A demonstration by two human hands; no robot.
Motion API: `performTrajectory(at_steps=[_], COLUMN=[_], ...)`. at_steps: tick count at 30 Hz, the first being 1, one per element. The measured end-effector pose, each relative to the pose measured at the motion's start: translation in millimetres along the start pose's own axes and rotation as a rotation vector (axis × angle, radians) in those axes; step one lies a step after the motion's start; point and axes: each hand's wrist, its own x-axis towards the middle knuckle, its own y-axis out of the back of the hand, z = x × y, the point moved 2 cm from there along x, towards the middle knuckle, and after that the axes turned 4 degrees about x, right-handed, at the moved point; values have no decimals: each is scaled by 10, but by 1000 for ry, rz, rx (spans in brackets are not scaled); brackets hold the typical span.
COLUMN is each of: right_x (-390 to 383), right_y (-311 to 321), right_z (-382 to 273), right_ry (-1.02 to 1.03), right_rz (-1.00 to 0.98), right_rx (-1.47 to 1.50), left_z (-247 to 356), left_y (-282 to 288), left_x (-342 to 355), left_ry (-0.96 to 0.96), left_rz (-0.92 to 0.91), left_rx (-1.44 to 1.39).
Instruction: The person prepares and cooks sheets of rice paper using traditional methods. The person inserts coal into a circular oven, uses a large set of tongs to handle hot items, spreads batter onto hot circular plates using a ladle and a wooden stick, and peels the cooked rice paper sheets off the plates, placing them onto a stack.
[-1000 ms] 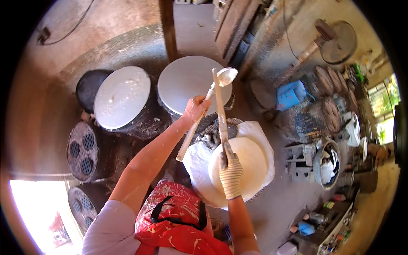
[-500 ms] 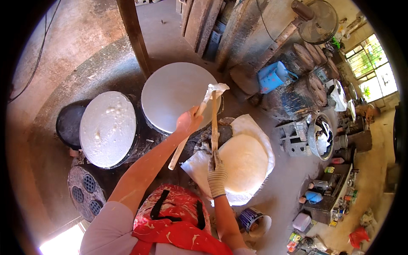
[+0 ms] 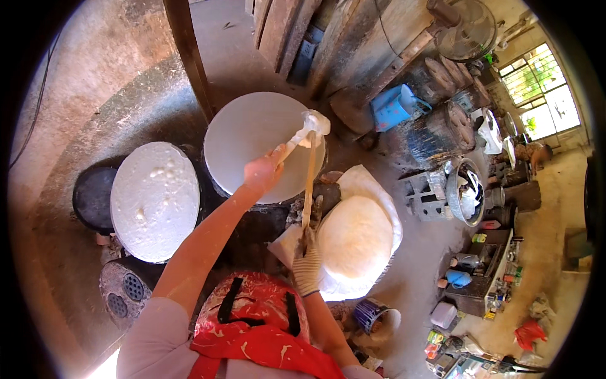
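**Two sticks held over a round white steaming surface**

A thin wooden stick point(image 3: 291, 146) is held by the bare left hand point(image 3: 263, 172), with the fingers closed around its lower part. The stick points toward 1 o'clock, and its tip meets a small lump of soft white sheet point(image 3: 314, 121). A second, longer stick point(image 3: 308, 180) is gripped by the gloved right hand point(image 3: 307, 264) at its lower end; it rises almost straight toward 12 o'clock and reaches the same white lump. Both hands are closed firmly on their sticks.

The lump is lifted above the right edge of a round white surface point(image 3: 252, 139), which is seen at 12 o'clock from the hands. At 9 o'clock a second round white surface point(image 3: 154, 199) is placed, with small bubbles on it, and a dark pot point(image 3: 91, 196) is found just beside it on the far left. At 4 o'clock from the left hand, a pale domed lid point(image 3: 355, 237) is resting on a white cloth point(image 3: 372, 186). A red apron point(image 3: 252, 328) is worn by the person.
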Motion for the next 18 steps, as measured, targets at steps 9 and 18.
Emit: performTrajectory(at_steps=[9, 18], right_x=[301, 880], right_y=[-460, -1175], right_z=[6, -124], right_ry=[-117, -262], right_rz=[169, 123], right_rx=[259, 466], left_z=[-99, -323], left_y=[72, 54], left_x=[171, 466], left_ry=[75, 269], left_rz=[-10, -64], left_rx=[-30, -77])
